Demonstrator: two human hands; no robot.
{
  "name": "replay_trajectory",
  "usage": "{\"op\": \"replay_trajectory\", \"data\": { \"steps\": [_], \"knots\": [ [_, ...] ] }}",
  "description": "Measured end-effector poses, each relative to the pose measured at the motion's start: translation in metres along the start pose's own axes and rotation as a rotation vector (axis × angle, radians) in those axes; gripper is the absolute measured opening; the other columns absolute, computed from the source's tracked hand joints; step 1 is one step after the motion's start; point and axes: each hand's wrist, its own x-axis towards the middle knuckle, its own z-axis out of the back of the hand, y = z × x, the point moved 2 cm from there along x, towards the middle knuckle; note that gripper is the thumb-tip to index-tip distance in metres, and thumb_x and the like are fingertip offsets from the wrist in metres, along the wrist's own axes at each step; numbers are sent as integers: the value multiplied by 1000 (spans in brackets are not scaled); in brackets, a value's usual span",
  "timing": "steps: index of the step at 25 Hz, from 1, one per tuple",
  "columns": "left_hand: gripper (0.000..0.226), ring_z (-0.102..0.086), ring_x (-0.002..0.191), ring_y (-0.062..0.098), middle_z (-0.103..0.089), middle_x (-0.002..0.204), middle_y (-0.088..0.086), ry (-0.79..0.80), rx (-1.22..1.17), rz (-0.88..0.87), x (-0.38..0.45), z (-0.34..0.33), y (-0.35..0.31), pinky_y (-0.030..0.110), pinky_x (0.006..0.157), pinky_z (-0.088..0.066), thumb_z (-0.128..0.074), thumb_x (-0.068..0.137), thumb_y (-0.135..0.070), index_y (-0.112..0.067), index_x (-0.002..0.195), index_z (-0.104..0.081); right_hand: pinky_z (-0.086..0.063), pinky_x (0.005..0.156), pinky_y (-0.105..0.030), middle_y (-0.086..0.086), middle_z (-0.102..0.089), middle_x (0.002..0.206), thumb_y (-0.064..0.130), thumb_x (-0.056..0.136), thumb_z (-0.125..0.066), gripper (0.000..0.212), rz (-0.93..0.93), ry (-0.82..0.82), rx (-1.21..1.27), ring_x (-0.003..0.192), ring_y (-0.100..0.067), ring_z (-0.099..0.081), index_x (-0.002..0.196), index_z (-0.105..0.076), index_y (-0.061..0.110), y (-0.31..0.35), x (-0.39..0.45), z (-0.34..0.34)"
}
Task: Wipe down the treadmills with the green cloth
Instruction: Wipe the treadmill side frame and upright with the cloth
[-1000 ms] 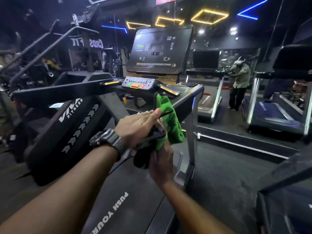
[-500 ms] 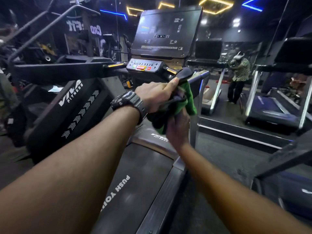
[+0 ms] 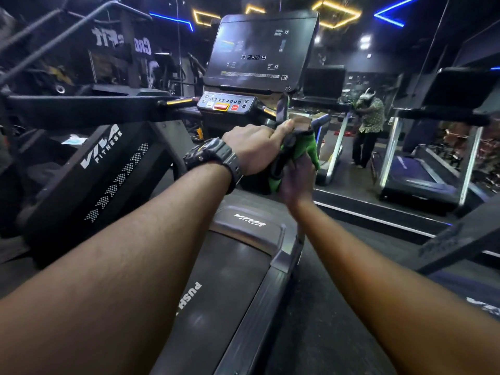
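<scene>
The treadmill [image 3: 244,266] stands straight ahead, its dark console screen [image 3: 261,50] above a button panel [image 3: 226,103]. Both hands meet just right of the panel, in front of the right handrail. My left hand [image 3: 254,148], with a watch on its wrist, grips a dark object [image 3: 280,161] with the thumb stretched forward; what that object is cannot be made out. My right hand [image 3: 295,182] comes up from below and holds the green cloth [image 3: 307,150], which is bunched between the two hands and hangs partly over the right one.
A black machine marked VIVA FITNESS [image 3: 100,152] with a long arm fills the left. More treadmills [image 3: 422,177] stand to the right behind a raised floor edge. A person [image 3: 369,125] bends over one further back. Another frame [image 3: 460,244] juts in at right.
I have come closer to the console. Both hands rose and moved forward with the cloth, from over the belt to just beside the button panel. The cloth is more bunched.
</scene>
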Motion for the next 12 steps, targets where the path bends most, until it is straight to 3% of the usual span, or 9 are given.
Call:
{"op": "replay_trajectory", "data": {
  "steps": [4,5,7,9,12],
  "knots": [
    [64,-51,120,39,-51,139,9,-5,35,-166,-5,3,6,41,84,-42,-17,89,-45,-32,152,-17,-34,64,-12,-7,-64,83,21,82,-44,31,50,34,-30,73,-5,-48,90,-63,-3,11,-30,2],
    [63,-50,120,39,-50,139,9,7,40,-142,-4,3,6,40,84,-40,-17,90,-48,-33,152,-17,-32,62,-12,-6,-62,80,25,83,-43,34,63,52,-38,70,-4,-46,89,-62,-3,10,-23,1],
    [75,-49,122,39,-51,139,11,46,23,-70,2,-1,4,40,89,-37,-6,84,-65,-34,146,-34,-33,63,-19,-12,-64,80,30,82,-40,41,16,49,-51,70,-4,-47,91,-61,-3,1,-1,-1],
    [83,-49,123,39,-53,137,13,32,7,-20,2,0,2,40,95,-37,2,81,-69,-32,140,-44,-35,66,-22,-17,-67,88,20,79,-40,37,-59,11,-41,76,-9,-51,99,-62,-4,-4,5,-2],
    [71,-50,121,38,-51,140,10,20,53,-91,-6,5,-2,40,91,-39,-10,84,-57,-32,148,-30,-34,65,-18,-20,-67,93,12,84,-48,27,7,16,-112,77,-21,-54,99,-64,-3,10,-26,3]
  ]
}}
